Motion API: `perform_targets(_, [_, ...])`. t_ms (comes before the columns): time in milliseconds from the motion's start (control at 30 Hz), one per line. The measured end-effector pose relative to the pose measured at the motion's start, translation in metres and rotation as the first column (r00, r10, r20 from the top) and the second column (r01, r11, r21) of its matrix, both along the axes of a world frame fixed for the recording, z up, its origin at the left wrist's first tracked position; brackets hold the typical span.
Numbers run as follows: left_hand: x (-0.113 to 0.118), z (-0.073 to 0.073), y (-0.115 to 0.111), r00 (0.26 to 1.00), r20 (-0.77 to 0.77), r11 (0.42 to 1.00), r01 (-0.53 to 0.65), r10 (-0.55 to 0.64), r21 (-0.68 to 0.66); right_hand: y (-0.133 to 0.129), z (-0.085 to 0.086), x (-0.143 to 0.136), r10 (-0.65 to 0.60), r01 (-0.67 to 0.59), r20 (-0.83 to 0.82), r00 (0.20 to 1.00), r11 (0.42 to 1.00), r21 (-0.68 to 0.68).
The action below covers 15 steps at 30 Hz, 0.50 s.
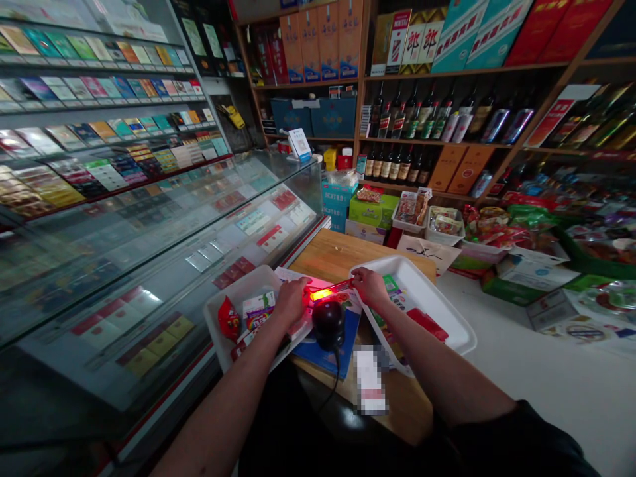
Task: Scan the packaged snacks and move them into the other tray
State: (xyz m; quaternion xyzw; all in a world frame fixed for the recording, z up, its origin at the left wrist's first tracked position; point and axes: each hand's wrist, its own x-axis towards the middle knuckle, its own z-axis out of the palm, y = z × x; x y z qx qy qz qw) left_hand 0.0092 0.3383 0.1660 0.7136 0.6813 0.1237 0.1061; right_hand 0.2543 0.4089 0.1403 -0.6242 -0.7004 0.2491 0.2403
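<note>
My left hand (294,299) and my right hand (370,286) hold the two ends of a narrow, thin packet (340,287), stretched level between them. Bright red light falls on the packet's left part, so its print is unreadable. Just below it stands a black barcode scanner (328,326) with a cable. Under my left forearm sits a translucent tray (214,317) with several small snack packs, among them a red wrapper (229,318). A white tray (460,324) lies beneath my right arm, holding green packs and a red packet (428,324).
A blue folder (350,338) lies on the wooden table (318,248), with a blurred-out pale object (370,383) nearer me. The glass counter (268,199) runs along the left. Shelves of bottles (397,126) and snack bins (444,225) stand behind.
</note>
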Motion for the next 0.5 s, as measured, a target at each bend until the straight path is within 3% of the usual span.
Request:
perform_targets(200, [-0.013, 0.003, -0.001, 0.998, 0.065, 1.0, -0.014, 0.012, 0.024, -0.001, 0.011, -0.013, 0.029, -0.029, -0.005, 1.0, 0.999, 0.028])
perform_targets(500, [-0.051, 0.013, -0.02, 0.996, 0.023, 0.995, -0.089, 0.088, 0.038, -0.005, 0.018, -0.052, 0.166, -0.167, 0.011, 0.986, 0.985, 0.033])
